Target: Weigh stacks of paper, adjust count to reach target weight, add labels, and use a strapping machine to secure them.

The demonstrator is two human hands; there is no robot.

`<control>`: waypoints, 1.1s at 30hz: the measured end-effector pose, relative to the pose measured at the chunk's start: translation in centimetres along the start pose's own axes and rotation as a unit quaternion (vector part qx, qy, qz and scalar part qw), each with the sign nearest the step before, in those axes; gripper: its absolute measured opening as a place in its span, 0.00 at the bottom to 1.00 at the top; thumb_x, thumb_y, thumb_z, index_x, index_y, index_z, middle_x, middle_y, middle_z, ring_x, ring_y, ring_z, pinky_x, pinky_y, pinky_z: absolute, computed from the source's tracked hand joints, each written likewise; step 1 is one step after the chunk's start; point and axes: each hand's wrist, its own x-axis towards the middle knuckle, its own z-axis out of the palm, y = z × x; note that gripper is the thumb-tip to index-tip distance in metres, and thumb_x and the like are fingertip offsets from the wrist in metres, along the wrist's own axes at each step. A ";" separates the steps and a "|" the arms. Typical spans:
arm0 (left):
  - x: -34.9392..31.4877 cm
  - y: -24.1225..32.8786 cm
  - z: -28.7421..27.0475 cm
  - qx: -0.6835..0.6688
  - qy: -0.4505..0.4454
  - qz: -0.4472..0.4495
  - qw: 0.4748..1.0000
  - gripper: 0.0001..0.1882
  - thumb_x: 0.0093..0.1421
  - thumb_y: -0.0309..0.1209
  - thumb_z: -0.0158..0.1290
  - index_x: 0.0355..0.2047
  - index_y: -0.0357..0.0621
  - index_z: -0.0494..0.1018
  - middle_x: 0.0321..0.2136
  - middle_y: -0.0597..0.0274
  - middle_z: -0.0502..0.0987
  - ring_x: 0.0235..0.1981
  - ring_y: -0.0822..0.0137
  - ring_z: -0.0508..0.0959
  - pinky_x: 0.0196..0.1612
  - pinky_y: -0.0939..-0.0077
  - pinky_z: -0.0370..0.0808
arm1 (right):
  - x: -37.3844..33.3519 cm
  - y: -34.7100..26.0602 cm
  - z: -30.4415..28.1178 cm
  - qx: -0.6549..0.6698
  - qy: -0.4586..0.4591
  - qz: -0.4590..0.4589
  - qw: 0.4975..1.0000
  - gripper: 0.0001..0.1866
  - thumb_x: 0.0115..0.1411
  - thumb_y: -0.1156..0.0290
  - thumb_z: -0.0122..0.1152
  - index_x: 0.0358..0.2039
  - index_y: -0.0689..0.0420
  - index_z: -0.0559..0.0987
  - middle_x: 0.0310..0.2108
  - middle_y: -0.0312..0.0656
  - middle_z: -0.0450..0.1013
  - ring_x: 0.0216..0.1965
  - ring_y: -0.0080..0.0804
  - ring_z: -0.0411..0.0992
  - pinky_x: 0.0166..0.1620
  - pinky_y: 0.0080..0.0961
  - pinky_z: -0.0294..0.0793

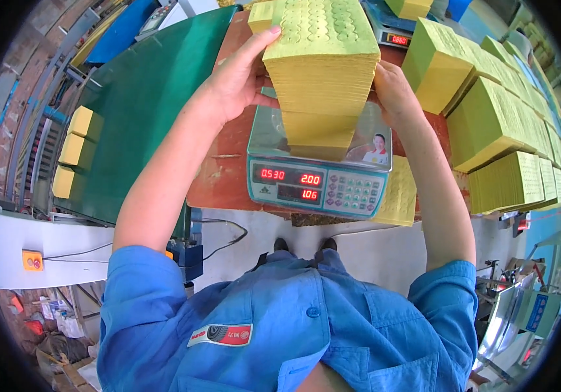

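Observation:
A tall stack of yellow paper sheets [323, 78], its top embossed with rows of curved marks, rises upright over the pan of a digital scale [257, 140]. My left hand [238, 75] presses against the stack's left side, thumb at the upper edge and fingers lower down. On the opposite side my right hand [395, 91] grips the right edge, its fingertips partly hidden behind the paper. The stack's lower part looks smoother and stands on the pan. Red digits glow on the scale's front panel beside a keypad.
More yellow paper stacks [490, 121] crowd the right. A second scale [391, 32] stands at the back. Loose yellow sheets [398, 196] lie beside the near scale on the reddish table [218, 173]. At left, a green conveyor belt [140, 111] carries small yellow blocks [71, 149].

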 end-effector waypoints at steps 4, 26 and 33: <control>0.4 -0.7 -0.8 0.071 0.007 0.021 0.997 0.41 0.57 0.67 0.45 0.57 0.45 0.67 0.47 0.54 0.73 0.42 0.65 0.74 0.48 0.64 0.70 | 0.6 1.0 -0.4 -0.041 0.021 -0.024 0.999 0.19 0.66 0.60 0.48 0.39 0.63 0.80 0.30 0.37 0.76 0.29 0.24 0.71 0.34 0.22 0.69; 4.0 -7.0 2.7 -0.144 0.065 0.045 0.986 0.33 0.67 0.53 0.42 0.61 0.40 0.62 0.56 0.52 0.69 0.53 0.63 0.72 0.54 0.64 0.71 | 0.4 4.4 2.5 0.179 0.137 0.044 0.973 0.25 0.64 0.51 0.53 0.52 0.59 0.74 0.46 0.43 0.74 0.43 0.31 0.74 0.45 0.31 0.74; -6.6 -12.1 -8.3 -0.234 0.103 0.020 0.967 0.44 0.67 0.58 0.38 0.67 0.33 0.45 0.67 0.41 0.50 0.63 0.46 0.63 0.62 0.49 0.63 | -12.8 6.5 -5.1 0.186 0.103 -0.055 0.976 0.29 0.71 0.53 0.37 0.60 0.65 0.65 0.56 0.50 0.68 0.53 0.40 0.70 0.56 0.36 0.65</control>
